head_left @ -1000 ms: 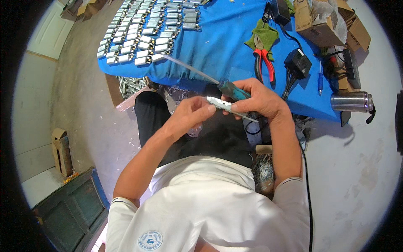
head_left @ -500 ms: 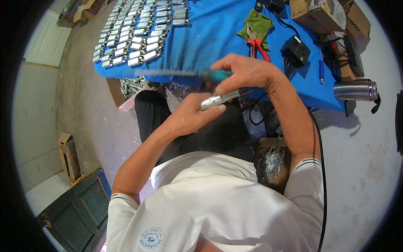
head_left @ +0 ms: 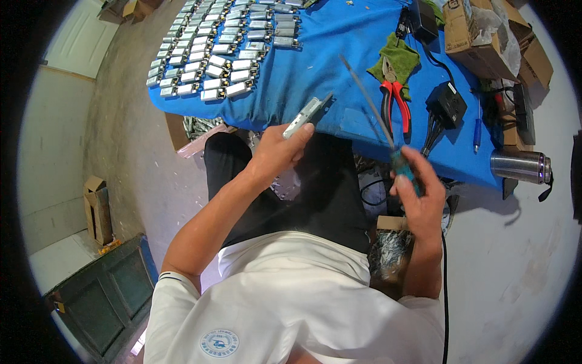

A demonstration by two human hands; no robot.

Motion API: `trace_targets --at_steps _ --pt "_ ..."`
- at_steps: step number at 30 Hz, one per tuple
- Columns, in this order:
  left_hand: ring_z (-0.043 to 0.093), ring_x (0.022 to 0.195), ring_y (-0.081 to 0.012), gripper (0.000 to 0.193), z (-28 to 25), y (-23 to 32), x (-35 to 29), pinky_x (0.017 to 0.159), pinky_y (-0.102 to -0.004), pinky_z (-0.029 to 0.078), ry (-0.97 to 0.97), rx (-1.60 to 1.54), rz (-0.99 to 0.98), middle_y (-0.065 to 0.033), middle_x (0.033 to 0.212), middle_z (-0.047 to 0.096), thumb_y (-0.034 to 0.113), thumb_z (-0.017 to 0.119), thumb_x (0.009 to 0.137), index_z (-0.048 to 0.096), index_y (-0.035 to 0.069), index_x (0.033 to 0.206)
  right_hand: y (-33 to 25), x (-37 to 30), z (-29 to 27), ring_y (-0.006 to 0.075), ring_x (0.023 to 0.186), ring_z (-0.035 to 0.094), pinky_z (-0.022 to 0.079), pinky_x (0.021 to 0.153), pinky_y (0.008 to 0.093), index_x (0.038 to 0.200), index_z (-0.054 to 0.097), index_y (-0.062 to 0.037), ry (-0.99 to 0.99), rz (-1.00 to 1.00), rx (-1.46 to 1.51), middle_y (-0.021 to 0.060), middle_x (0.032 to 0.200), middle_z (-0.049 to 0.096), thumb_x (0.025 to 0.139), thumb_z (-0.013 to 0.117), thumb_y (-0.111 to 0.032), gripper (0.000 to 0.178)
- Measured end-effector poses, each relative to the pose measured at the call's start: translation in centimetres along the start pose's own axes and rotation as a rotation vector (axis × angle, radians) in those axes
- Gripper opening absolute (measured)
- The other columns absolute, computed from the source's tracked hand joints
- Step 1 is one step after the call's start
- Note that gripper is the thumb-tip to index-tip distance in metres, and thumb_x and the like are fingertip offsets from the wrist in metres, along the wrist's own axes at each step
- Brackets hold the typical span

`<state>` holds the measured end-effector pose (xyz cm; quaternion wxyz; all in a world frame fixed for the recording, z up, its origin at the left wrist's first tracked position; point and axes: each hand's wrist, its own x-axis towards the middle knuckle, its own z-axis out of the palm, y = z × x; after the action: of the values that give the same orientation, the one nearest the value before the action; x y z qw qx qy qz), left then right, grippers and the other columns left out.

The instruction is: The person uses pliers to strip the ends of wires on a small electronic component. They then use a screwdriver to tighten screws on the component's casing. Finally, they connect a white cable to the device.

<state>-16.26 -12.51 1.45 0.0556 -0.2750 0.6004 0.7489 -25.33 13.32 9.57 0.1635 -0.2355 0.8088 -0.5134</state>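
Observation:
My left hand (head_left: pixel 280 145) grips a small silver metal block (head_left: pixel 305 115) between thumb and fingers, near the table's front edge. A narrow dark piece juts from the block's far end. To the right, my right hand (head_left: pixel 419 187) is closed around the teal handle (head_left: pixel 401 164) of a long thin tool. Its slim grey shaft (head_left: pixel 368 100) points up and left over the blue cloth, apart from the block. Whether it is a file or a screwdriver I cannot tell. Rows of similar silver blocks (head_left: pixel 213 71) with brass-coloured ends lie at the table's far left.
Red-handled pliers (head_left: pixel 395 106) lie partly on a green cloth (head_left: pixel 407 59). Beyond my right hand are a black power adapter (head_left: pixel 445 104), a blue pen (head_left: pixel 478 127) and a steel cup (head_left: pixel 518 166). Boxes of metal parts (head_left: pixel 394 246) stand below the table; a black cable (head_left: pixel 445 291) hangs at right.
My right hand has swung right and nearer to me with the tool, away from the block. My left hand has raised the block slightly, its far end now tipped further upward.

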Motion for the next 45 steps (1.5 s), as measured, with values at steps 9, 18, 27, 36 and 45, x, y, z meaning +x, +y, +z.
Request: trace_targets --at_steps 9,18,27,36,45 --pt "0.039 0.052 -0.0064 0.045 0.2 0.0 0.2 0.047 -0.0236 0.028 0.017 -0.087 0.010 0.0035 0.059 0.043 0.049 0.058 0.093 0.051 0.009 0.073 -0.5 -3.6 -2.1 0.0247 0.087 0.067 0.051 0.078 0.0302 0.115 0.065 0.0037 -0.180 -0.017 -0.178 0.0188 0.098 0.068 0.085 0.063 -0.003 0.030" --pt "0.035 0.050 -0.0054 0.040 0.5 0.6 0.1 0.045 -0.0234 0.025 0.022 -0.198 -0.054 0.0054 0.059 0.040 0.042 0.062 0.093 0.050 0.010 0.072 -0.5 -2.2 -1.0 0.0256 0.088 0.068 0.052 0.076 0.0312 0.116 0.064 0.0042 -0.191 -0.109 -0.170 0.0189 0.099 0.069 0.085 0.064 0.000 0.031" --pt "0.036 0.050 -0.0042 0.041 1.1 -0.5 0.3 0.044 -0.0209 0.027 0.067 -0.112 0.021 0.0050 0.059 0.041 0.046 0.058 0.095 0.050 0.011 0.075 -1.4 -1.9 -0.6 0.0231 0.086 0.067 0.051 0.076 0.0308 0.118 0.065 0.0007 -0.225 0.008 -0.196 0.0170 0.097 0.069 0.087 0.060 -0.001 0.031" --pt "0.042 0.053 -0.0050 0.045 1.3 -2.1 1.0 0.047 -0.0237 0.032 0.215 0.180 0.193 0.0039 0.057 0.047 0.043 0.056 0.096 0.056 0.006 0.070 -0.8 -2.1 -1.7 0.0159 0.071 0.063 0.048 0.057 0.0224 0.133 0.053 -0.0012 -0.379 0.327 0.279 0.0151 0.102 0.067 0.087 0.059 -0.004 0.047" --pt "0.054 0.064 -0.0335 0.048 2.0 -0.4 0.1 0.058 -0.0430 0.041 0.270 0.475 0.202 -0.0165 0.063 0.055 0.041 0.052 0.096 0.059 -0.001 0.074 0.8 -1.2 -1.7 0.0091 0.057 0.056 0.040 0.042 0.0182 0.133 0.052 0.0003 -0.364 0.542 0.626 0.0145 0.092 0.066 0.090 0.063 -0.017 0.047"
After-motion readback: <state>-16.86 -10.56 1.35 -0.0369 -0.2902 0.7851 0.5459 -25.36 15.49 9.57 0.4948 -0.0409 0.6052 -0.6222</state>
